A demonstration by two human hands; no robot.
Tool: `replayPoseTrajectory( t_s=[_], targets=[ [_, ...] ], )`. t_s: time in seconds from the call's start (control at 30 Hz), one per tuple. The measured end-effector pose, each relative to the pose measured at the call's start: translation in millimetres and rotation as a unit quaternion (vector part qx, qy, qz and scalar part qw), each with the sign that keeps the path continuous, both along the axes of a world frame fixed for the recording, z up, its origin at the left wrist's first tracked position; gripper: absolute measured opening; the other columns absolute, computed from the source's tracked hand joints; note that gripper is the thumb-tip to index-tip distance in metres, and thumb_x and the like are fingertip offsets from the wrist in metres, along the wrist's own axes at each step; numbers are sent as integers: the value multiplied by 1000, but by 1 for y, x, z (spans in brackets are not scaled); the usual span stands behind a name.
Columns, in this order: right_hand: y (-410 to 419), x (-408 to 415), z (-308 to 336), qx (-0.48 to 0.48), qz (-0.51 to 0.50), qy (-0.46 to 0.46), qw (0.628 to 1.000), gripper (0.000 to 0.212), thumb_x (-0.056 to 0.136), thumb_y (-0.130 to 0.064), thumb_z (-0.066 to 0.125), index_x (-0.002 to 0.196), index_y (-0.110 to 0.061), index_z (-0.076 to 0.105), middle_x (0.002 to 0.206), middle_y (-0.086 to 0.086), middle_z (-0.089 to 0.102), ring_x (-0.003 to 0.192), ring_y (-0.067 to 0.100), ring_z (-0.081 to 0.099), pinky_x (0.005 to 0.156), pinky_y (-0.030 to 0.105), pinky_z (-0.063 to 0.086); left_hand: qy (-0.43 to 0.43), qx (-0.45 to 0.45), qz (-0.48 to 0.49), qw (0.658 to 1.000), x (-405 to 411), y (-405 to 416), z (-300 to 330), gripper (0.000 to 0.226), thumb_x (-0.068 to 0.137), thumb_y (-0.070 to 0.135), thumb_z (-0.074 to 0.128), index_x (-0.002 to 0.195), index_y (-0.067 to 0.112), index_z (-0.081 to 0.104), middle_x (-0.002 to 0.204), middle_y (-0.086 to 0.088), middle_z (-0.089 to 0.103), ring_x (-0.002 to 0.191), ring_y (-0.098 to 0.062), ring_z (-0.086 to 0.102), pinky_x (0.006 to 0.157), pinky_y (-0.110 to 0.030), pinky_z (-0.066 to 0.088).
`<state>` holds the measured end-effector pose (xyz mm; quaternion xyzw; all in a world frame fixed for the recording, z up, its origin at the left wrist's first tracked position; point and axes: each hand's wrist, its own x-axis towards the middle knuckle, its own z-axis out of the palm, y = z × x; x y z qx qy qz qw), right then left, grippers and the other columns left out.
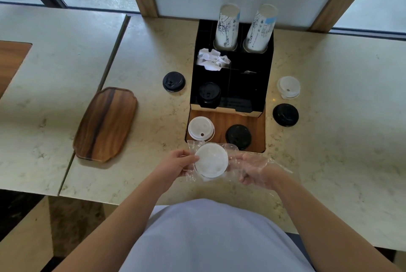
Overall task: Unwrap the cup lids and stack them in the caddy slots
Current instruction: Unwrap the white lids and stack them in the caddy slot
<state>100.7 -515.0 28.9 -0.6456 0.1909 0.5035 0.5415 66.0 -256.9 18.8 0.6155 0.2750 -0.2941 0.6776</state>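
Marbled worktop [329, 161] fills the frame, with a seam running down its left part and its near edge just below the hands. Left hand [175, 163] pinches the rim of a white lid [211, 160] that sits inside clear plastic wrap [230, 149]; right hand [254, 169] grips the wrap at the opposite side, film draped over the fingers.

Risks, as judged:
- Film clinging to the right hand may drag the lid out of the pinch, dropping it towards the near edge.
- A hard pull may swing the hands into the loose white lid [201, 128] and black lid [238, 136] on the wooden base [254, 122] just above them.

Black caddy [267, 87] stands at centre; its lower left slot holds black lids [208, 93]. Open worktop lies lower right. A wooden tray [105, 124] occupies the left.
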Motion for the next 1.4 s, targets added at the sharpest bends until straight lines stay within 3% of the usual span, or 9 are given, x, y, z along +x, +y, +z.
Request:
replayPoseTrajectory(
  t_s=[0.07,0.13,0.33,0.5,0.7,0.9,1.0,1.17,1.4],
  targets=[
    [-4,-3,-2,43,-17,-2,999,48,98,5,45,130,-25,64,104,15,70,46,8,49,41,20,44,-1,-4,7,1000,0,0,2,16,88,17,76,98,7,67,76,-5,66,63,-13,59,60,-25,51],
    [-6,-5,-4,73,-11,-14,997,31,101,-20,59,132,-21,61,107,15,67,49,6,47,42,18,42,-5,-4,14,1000,0,1,2,15,88,18,76,96,9,67,81,-6,67,65,-15,59,63,-27,51],
    [0,-5,3,97,6,-15,995,46,87,-43,76,125,-20,65,115,2,73,55,6,41,48,18,37,-21,23,15,999,-2,2,-1,22,83,21,81,84,13,61,68,0,66,58,-13,56,52,-23,47],
    [5,-6,4,78,19,-29,996,40,91,-52,66,126,-32,65,115,0,73,55,7,36,49,18,34,-54,131,9,990,-6,-5,-2,23,82,23,80,76,14,59,72,-5,72,61,-16,62,53,-28,50],
    [1,-10,-5,78,34,-16,996,29,102,-28,53,128,-29,64,116,10,73,53,5,40,46,17,32,-104,243,-40,964,-6,-14,3,17,86,25,74,77,17,61,78,-4,70,65,-13,59,62,-32,53],
    [-5,-10,-5,99,11,-23,995,40,95,-30,68,133,-19,58,120,12,70,54,5,39,46,16,35,-117,252,-60,959,-4,-16,5,19,86,25,74,77,17,59,75,-4,67,63,-14,55,61,-32,50],
    [-4,-9,-4,87,11,-25,996,43,90,-33,75,128,-16,62,105,6,68,54,5,41,46,16,34,-123,239,-59,961,-5,-16,5,19,85,26,75,77,18,60,72,2,67,62,-11,57,59,-28,49],
    [-4,-7,-1,79,6,-29,996,36,87,-30,78,116,-11,68,73,-9,62,55,6,39,45,17,32,-88,128,-15,988,-4,-11,7,19,87,35,76,83,18,69,82,-2,77,69,-14,70,57,-24,50],
    [-5,-14,-11,70,-35,-7,997,53,83,-35,81,128,-14,62,101,1,70,56,6,39,46,17,32,-42,96,60,993,-11,10,-9,7,91,18,72,87,12,71,84,-3,78,72,-14,72,60,-24,52]
  ],
)
